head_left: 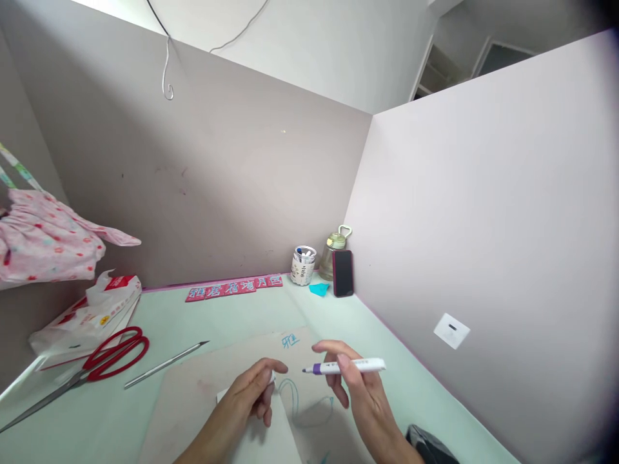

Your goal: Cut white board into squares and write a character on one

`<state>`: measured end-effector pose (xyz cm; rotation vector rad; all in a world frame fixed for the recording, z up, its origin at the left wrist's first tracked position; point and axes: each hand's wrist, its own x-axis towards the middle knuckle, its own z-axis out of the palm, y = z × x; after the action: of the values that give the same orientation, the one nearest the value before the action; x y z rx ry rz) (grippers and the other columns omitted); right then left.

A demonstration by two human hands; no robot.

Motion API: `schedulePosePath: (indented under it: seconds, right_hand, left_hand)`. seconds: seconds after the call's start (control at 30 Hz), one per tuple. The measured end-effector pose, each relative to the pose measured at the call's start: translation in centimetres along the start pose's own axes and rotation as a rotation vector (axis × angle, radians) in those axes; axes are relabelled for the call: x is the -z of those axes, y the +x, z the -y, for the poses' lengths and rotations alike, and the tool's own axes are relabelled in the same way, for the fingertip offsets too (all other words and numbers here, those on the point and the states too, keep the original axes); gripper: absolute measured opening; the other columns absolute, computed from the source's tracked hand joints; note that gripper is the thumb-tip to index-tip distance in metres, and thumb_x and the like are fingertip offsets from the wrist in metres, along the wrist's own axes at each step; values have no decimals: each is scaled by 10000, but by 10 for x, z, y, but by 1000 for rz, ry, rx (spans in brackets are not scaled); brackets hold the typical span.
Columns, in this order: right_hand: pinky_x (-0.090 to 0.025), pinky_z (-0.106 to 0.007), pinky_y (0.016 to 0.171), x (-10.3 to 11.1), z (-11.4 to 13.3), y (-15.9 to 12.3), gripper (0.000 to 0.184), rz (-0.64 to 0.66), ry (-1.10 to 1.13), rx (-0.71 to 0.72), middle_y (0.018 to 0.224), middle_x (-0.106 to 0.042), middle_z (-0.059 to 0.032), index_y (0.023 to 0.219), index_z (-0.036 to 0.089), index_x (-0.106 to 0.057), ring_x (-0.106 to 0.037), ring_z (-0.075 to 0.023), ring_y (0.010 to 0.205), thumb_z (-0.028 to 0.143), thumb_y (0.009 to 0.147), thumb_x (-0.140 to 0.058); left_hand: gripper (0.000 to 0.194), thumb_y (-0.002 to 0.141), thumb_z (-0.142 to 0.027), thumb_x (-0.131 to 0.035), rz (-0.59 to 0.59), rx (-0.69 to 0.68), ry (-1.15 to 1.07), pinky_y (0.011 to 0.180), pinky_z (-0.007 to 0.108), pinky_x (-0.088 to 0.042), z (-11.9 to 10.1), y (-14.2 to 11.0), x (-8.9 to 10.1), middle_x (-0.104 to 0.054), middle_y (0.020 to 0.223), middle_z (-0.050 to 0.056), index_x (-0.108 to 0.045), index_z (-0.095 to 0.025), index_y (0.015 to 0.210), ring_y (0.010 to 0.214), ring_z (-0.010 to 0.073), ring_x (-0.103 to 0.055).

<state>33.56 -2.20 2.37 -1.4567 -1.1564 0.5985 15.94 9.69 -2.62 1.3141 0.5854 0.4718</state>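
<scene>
My right hand (pixel 360 390) holds a white marker (pixel 370 365) with a purple band, lying nearly level between thumb and fingers. Its bare tip points left. My left hand (pixel 254 390) is closed, with a small white marker cap (pixel 273 377) showing at its fingertips; most of it is hidden. Under that hand lies a white sheet of paper (pixel 278 432). Beneath it is a larger greyish board (pixel 186 393) with blue marks and curved lines drawn on it.
Red-handled scissors (pixel 104 361) and a silver craft knife (pixel 167 365) lie to the left, near a white plastic bag (pixel 97 316). Along the back stand a row of pink lettered cards (pixel 235 288), a pen jar (pixel 303 267), a bottle (pixel 327 261) and a phone (pixel 343 274). Walls enclose the table.
</scene>
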Motion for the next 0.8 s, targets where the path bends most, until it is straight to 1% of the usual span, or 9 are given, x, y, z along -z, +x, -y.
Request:
schedulePosePath:
  seconds: [0.07, 0.13, 0.23, 0.4, 0.5, 0.57, 0.67, 0.8]
  right_hand:
    - [-369, -265, 584, -2, 0, 1, 466, 10, 59, -10, 587, -425, 45, 987, 190, -636, -435, -134, 555, 602, 972, -420]
    - [-374, -260, 583, -6, -2, 1, 421, 44, 115, -13, 605, -479, 38, 894, 191, -601, -463, -123, 545, 589, 956, -479]
    - [-372, -251, 558, -11, -7, -1, 411, 66, 150, -18, 653, -540, 21, 806, 190, -552, -479, -105, 522, 579, 938, -528]
    - [-382, -245, 550, -16, -16, -3, 435, 60, 108, -9, 643, -534, 19, 794, 189, -552, -498, -114, 539, 600, 932, -522]
    - [-401, -250, 567, -19, -18, -3, 413, 104, 103, -25, 599, -533, 23, 804, 187, -574, -519, -126, 546, 583, 919, -554]
    - [-424, -259, 596, -22, -17, -3, 396, 148, 107, -28, 610, -551, 13, 813, 179, -612, -546, -136, 568, 563, 907, -586]
    - [-446, -273, 644, -24, -16, -2, 388, 194, 96, 30, 696, -581, -17, 806, 171, -688, -576, -147, 626, 533, 911, -594]
    - [-444, -285, 681, -27, -20, -2, 381, 203, 58, 144, 696, -580, -27, 763, 190, -718, -575, -160, 669, 489, 942, -567]
  left_hand:
    - [415, 923, -618, -465, -2, 12, -13, 584, 236, -312, 0, -2, -2, -411, 658, -77, -529, -208, 943, 564, 92, -426]
    - [380, 946, -584, -463, 13, 7, -7, 569, 233, -291, 1, -2, -3, -419, 650, -83, -469, -214, 859, 545, 81, -416]
    - [382, 961, -566, -452, 44, -13, -1, 549, 232, -272, 4, 0, -5, -433, 637, -84, -450, -210, 821, 526, 72, -406]
    - [411, 937, -593, -482, 74, -29, -50, 518, 227, -268, 9, 1, -7, -427, 589, -90, -455, -207, 801, 483, 68, -367]
    - [463, 883, -648, -532, 85, -27, -81, 511, 221, -290, 7, 0, -11, -423, 568, -91, -457, -205, 771, 469, 67, -358]
    - [482, 855, -667, -560, 94, -20, -108, 506, 218, -306, 6, -2, -14, -424, 574, -86, -467, -204, 760, 478, 70, -353]
    - [511, 799, -694, -613, 97, 21, -201, 492, 213, -314, 4, -4, -16, -385, 587, -93, -449, -212, 751, 484, 66, -281]
    - [585, 699, -724, -692, 83, 114, -306, 461, 194, -237, 4, -3, -21, -298, 582, -116, -379, -232, 744, 486, 57, -172]
